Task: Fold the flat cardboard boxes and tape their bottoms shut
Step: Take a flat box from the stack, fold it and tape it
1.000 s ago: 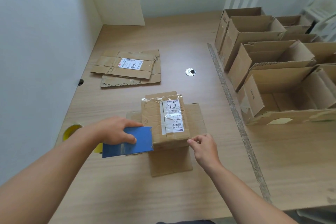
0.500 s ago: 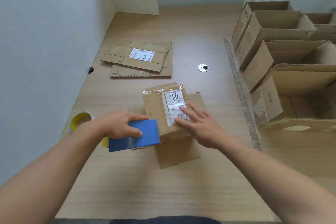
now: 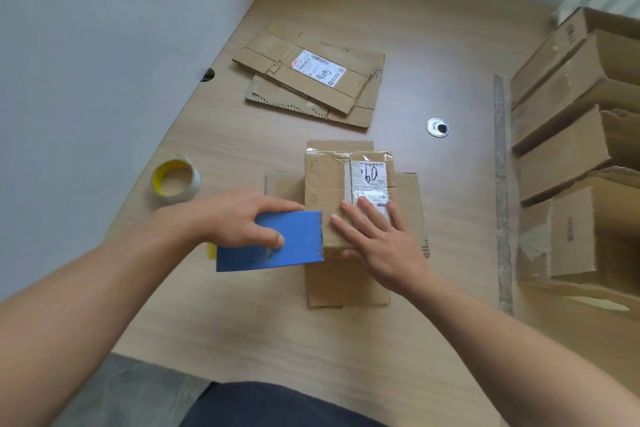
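My right hand has moved from pinching the edge to lying flat and open on the small brown cardboard box. My left hand still grips the blue tape dispenser at the box's near edge, so I judge taping is about to begin

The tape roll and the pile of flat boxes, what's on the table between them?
Nothing. In the head view, only bare wooden table lies between the tape roll and the flat boxes.
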The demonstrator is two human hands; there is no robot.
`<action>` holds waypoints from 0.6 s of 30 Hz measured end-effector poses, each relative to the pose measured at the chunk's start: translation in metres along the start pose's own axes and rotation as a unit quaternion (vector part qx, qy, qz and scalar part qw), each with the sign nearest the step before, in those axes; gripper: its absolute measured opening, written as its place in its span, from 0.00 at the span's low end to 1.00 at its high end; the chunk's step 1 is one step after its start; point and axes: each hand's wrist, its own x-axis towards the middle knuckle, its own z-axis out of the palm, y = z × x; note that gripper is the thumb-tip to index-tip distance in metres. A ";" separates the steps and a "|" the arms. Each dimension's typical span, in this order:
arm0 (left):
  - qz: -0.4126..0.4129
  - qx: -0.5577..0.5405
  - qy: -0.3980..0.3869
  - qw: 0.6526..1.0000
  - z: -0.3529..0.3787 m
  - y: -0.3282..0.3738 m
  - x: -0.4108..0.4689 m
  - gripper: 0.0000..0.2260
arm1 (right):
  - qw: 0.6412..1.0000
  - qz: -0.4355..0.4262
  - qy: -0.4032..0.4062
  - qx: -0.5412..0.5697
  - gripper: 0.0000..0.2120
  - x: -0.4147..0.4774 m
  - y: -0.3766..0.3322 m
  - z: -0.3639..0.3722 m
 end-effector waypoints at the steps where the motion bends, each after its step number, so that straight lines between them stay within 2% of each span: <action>1: 0.007 -0.008 0.003 1.000 0.000 -0.002 -0.003 0.32 | 1.000 -0.003 0.010 -0.003 0.27 0.001 0.000 0.001; 7: 0.037 -0.035 0.005 0.999 -0.004 -0.027 -0.026 0.30 | 0.999 -0.001 0.043 -0.015 0.26 0.002 -0.001 0.004; 12: 0.032 -0.069 0.006 0.997 -0.012 -0.064 -0.044 0.24 | 1.000 0.007 0.021 -0.020 0.26 0.004 -0.003 0.003; 18: 0.017 -0.046 0.006 0.999 0.000 -0.072 -0.022 0.27 | 1.000 0.013 0.005 -0.018 0.27 0.005 -0.005 -0.001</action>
